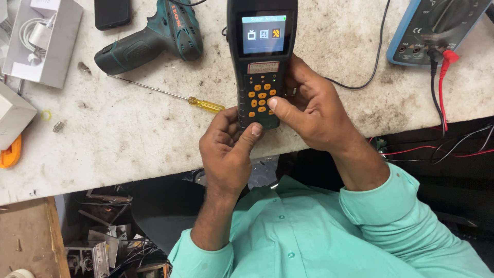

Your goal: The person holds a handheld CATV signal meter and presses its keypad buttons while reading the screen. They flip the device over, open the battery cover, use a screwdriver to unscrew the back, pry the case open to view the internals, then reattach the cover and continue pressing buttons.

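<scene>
A pale, stained stone worktop filled the view, cluttered with a teal cordless drill, a yellow-handled screwdriver and a blue multimeter with red and black leads. Near the front edge, a black handheld meter with a lit screen and orange keys lay with its lower end over the worktop's edge. The left hand cupped the meter's bottom end, fingers curled beneath and thumb against its lower edge. The right hand wrapped the right side, its thumb tip resting on the keypad. By the look of it, the step in hand was working through the on-screen menu; a next press would call for a small thumb shift with the body held steady. The meter's long axis ran away from the person, screen end pointing towards the worktop's far side, face up.
</scene>
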